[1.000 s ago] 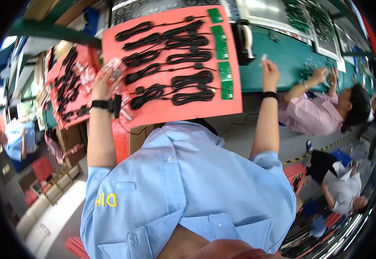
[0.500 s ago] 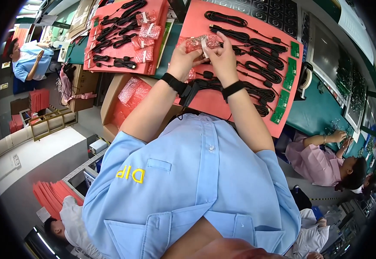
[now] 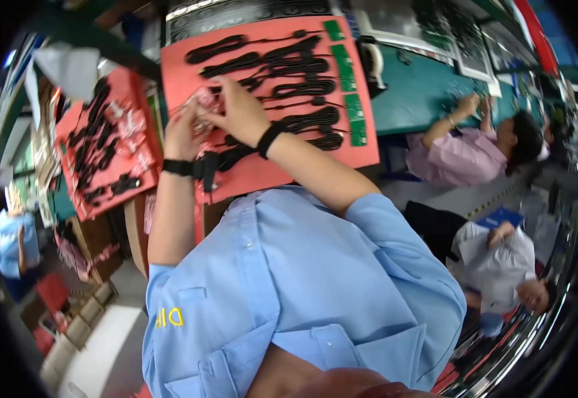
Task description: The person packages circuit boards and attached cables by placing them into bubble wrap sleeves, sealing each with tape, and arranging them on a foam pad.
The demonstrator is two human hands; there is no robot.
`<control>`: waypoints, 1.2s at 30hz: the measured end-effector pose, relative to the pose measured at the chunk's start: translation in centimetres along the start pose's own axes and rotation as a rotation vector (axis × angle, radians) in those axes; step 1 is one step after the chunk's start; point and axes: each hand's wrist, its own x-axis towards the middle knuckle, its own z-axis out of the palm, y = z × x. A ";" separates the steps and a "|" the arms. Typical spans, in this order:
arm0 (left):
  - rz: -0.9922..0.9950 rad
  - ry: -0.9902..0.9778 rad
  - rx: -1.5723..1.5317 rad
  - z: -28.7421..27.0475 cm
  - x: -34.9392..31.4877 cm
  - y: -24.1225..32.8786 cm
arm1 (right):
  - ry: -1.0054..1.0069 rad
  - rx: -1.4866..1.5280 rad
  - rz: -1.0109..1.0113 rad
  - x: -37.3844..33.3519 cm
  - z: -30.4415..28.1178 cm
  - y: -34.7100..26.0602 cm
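Note:
My left hand [image 3: 181, 137] and my right hand [image 3: 242, 114] are close together over the left part of a pink foam sheet [image 3: 175, 69]. Between their fingers is a small packet of reddish bubble wrap [image 3: 207, 105], held from both sides. What lies inside the wrap cannot be made out. Coiled black cables [image 3: 305, 87] lie in rows on the sheet beside my right hand. Their thin ends lead to green circuit boards [image 3: 344, 68] along the sheet's right edge. Each wrist wears a black band, and a black clip hangs by the left one.
To the left, another pink sheet [image 3: 70, 169] carries black cables and bubble-wrapped packets. A cardboard box [image 3: 135, 225] stands below it. At the right, a person in pink [image 3: 458, 156] works at a green bench [image 3: 402, 109]. Another person in white [image 3: 498, 262] sits behind.
The whole view has swung, so the sheet and my hands appear farther left. Both hands still hold the bubble-wrap packet; the white strip on it no longer shows.

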 end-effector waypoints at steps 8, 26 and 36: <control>-0.166 0.065 0.053 1.2 0.9 1.7 | -0.276 0.179 0.276 0.1 -2.0 -0.2; -0.206 -0.109 -0.086 -1.2 2.3 2.0 | -0.434 0.165 -0.041 1.7 0.0 0.6; 0.589 0.320 0.318 -8.6 -1.2 3.9 | -0.387 0.364 0.134 7.0 7.3 3.3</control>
